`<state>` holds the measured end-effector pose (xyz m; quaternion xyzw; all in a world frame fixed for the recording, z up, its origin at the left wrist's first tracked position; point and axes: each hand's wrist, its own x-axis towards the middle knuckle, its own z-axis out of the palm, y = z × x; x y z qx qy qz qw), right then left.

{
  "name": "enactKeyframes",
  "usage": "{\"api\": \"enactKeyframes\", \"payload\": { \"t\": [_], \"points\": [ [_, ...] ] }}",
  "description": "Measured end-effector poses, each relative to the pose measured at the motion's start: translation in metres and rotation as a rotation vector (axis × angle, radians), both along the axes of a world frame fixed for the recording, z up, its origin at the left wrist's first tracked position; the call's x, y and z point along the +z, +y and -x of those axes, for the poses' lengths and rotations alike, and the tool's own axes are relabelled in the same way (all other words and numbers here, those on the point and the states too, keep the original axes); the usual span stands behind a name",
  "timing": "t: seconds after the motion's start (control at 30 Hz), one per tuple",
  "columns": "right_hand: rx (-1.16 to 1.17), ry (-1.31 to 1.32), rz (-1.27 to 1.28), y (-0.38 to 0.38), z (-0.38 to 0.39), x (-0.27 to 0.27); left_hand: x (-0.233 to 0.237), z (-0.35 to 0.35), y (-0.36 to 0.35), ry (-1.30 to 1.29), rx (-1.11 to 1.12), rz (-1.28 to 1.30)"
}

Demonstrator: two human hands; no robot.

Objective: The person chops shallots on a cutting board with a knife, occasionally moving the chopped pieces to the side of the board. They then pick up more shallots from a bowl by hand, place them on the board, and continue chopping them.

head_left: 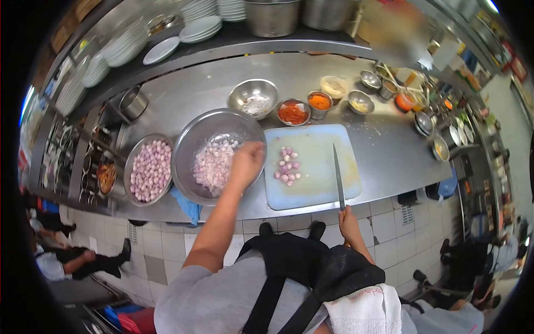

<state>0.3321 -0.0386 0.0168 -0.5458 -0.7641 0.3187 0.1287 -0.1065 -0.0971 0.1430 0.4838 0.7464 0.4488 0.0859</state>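
Note:
My right hand (349, 220) is wrapped round the handle of a long kitchen knife (339, 179), whose blade lies across the right part of a pale blue cutting board (320, 161). A small group of peeled shallots (287, 167) sits on the board's left half. Over the right side of a large metal bowl (183, 181) is my left hand (247, 160), its fingers bent and slightly blurred. Cut shallots (213, 167) fill the bottom of that bowl. To its left, a smaller metal bowl (132, 192) is heaped with whole peeled shallots (150, 170).
Behind the board stand a metal bowl with white residue (255, 99), a bowl of red paste (293, 112) and a container of orange food (320, 102). A blue cloth (187, 206) hangs at the counter's front edge. Stacked plates (200, 29) fill the shelf above. Other people are nearby on both sides.

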Motion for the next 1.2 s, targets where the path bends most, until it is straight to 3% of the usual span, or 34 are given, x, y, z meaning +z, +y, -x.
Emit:
{"api": "enactKeyframes", "payload": {
  "t": [0.07,0.13,0.17,0.27,0.37,0.53,0.67,0.73,0.8,0.83,0.9,1.07,1.2],
  "points": [
    [-0.033,-0.009,0.006,-0.002,0.004,-0.005,-0.018,-0.028,0.028,0.022,-0.177,0.043],
    [-0.014,0.008,0.016,0.001,-0.004,-0.013,-0.05,-0.062,0.064,0.343,-0.259,0.201],
    [-0.029,-0.011,0.025,0.002,-0.004,-0.014,-0.063,-0.077,0.077,0.338,-0.301,0.189],
    [-0.011,0.013,-0.01,0.003,-0.005,0.001,-0.065,-0.087,0.1,0.55,-0.321,0.529],
    [0.008,0.017,0.008,0.004,-0.005,-0.009,-0.083,-0.086,0.115,0.673,-0.379,0.636],
    [0.019,0.153,0.048,0.025,-0.027,-0.018,-0.093,-0.087,0.122,0.81,-0.373,0.56],
    [-0.027,0.104,0.118,0.044,-0.044,0.037,-0.089,-0.1,0.126,0.715,-0.412,0.5],
    [-0.03,0.071,0.089,0.051,-0.047,0.037,-0.078,-0.115,0.129,0.628,-0.416,0.49],
    [-0.023,0.026,0.061,0.058,-0.053,0.027,-0.075,-0.135,0.131,0.21,-0.52,0.259],
    [0.02,-0.001,0.072,0.063,-0.054,0.015,-0.082,-0.149,0.13,0.196,-0.515,0.26],
    [0.068,-0.038,0.094,0.068,-0.059,-0.002,-0.098,-0.179,0.128,-0.128,-0.478,-0.009],
    [0.106,0.026,0.082,0.068,-0.064,-0.001,-0.143,-0.211,0.11,-0.119,-0.394,-0.083],
    [0.125,0.028,0.083,0.071,-0.066,-0.002,-0.144,-0.21,0.115,-0.013,-0.369,-0.053]
  ]
}}
